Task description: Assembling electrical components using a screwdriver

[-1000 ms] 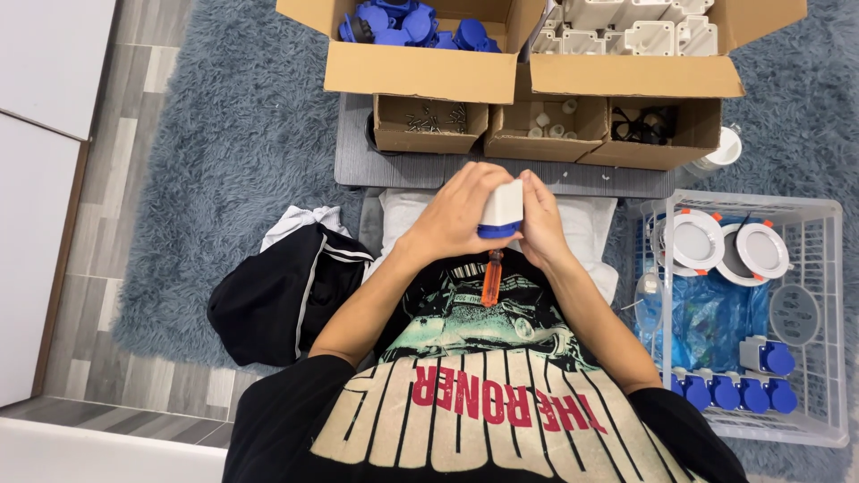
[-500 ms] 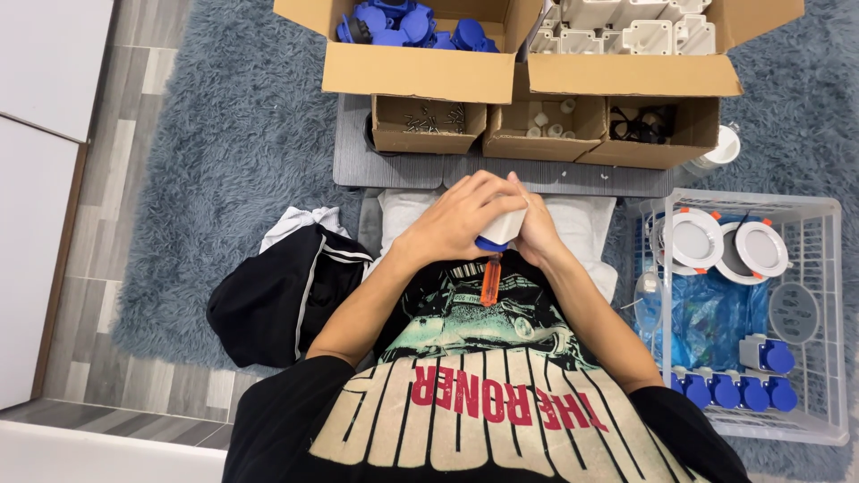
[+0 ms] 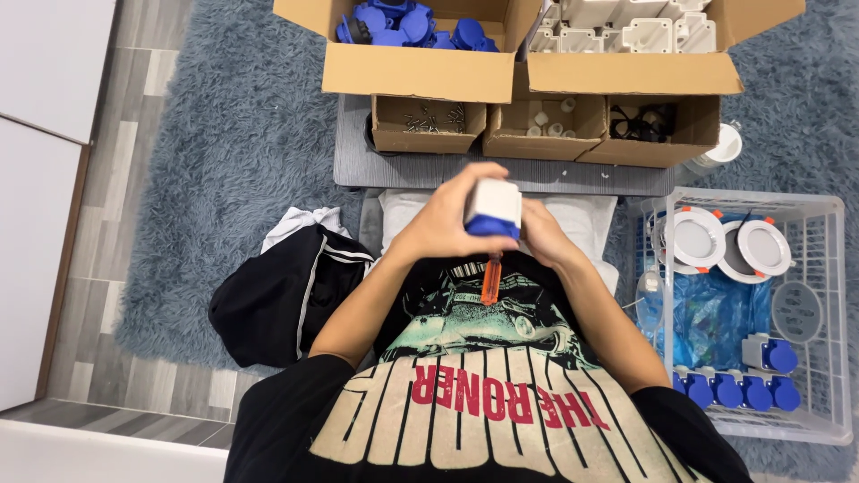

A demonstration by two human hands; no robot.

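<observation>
Both hands meet in front of my chest around a small white box with a blue base. My left hand wraps its left side and top, fingers curled over it. My right hand presses against its right side and lower edge. An orange-handled screwdriver lies just below the box against my black printed shirt; neither hand visibly grips it.
Ahead, a grey board carries open cardboard boxes: blue parts, white housings, and small boxes of screws and fittings. A white wire basket on the right holds round lamps and blue-and-white units. Black clothing lies to the left on the rug.
The hands turned the box: half a second ago they covered most of it; now its white face and blue base show again. The screwdriver has stayed in place.
</observation>
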